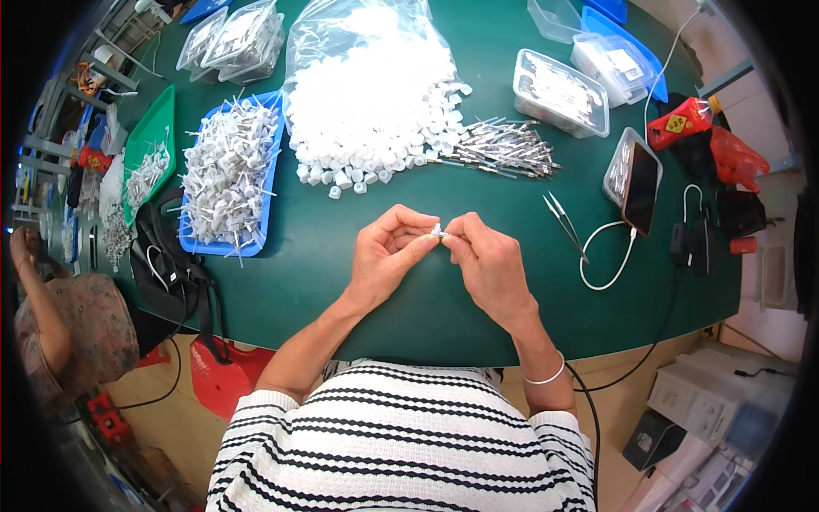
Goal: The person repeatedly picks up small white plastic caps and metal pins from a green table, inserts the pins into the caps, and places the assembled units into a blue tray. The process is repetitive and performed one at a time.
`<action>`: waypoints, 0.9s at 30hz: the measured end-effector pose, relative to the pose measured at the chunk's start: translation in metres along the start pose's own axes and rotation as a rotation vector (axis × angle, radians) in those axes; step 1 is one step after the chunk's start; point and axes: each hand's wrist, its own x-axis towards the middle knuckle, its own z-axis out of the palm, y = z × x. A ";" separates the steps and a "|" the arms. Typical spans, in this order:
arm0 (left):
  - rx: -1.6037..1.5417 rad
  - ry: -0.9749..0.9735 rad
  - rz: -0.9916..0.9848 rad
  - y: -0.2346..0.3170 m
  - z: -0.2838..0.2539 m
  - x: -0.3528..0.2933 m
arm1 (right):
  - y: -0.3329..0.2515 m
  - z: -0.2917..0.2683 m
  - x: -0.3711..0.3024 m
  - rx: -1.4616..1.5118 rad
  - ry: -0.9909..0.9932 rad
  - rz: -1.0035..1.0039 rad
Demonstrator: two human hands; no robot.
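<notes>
Above the near middle of the table, my left hand (384,258) is closed in a pinch on a small white plastic cap (437,229). My right hand (493,266) meets it there, thumb and forefinger pinched on what looks like a thin metal pin at the cap; the fingers mostly hide it. Just beyond my hands lies a big heap of white plastic caps (363,115), spilling out of a clear bag (375,21). Right of the heap is a pile of thin metal pins (509,149). A blue tray (274,154) to the left is full of white caps with pins sticking out.
Tweezers (566,226) lie to the right, near a phone (641,189) on a clear box with a white cable. Clear tubs (561,92) of parts stand at the back. A green tray (162,128) and black bag (162,264) are at left, near another person (72,328).
</notes>
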 end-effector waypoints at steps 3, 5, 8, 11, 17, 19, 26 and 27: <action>0.073 0.015 0.049 -0.003 -0.001 0.000 | 0.001 0.005 -0.001 0.006 0.023 0.003; 0.117 0.003 0.112 0.001 0.000 0.001 | 0.004 0.008 -0.001 0.058 0.034 0.006; 0.207 0.001 0.198 0.007 0.003 0.000 | 0.010 0.012 -0.003 0.295 0.028 0.079; 0.227 0.037 0.163 0.015 0.009 -0.002 | 0.015 0.015 -0.005 0.579 0.019 0.173; 0.299 0.038 0.277 0.014 0.006 -0.003 | 0.023 0.021 -0.004 0.861 -0.049 0.191; 0.348 0.020 0.308 0.019 0.005 -0.002 | 0.024 0.022 -0.003 0.890 -0.073 0.204; 0.423 -0.011 0.271 0.036 -0.002 -0.004 | 0.028 0.022 -0.001 0.994 -0.131 0.209; 0.430 -0.013 0.274 0.036 -0.003 -0.004 | 0.028 0.022 -0.002 0.992 -0.139 0.205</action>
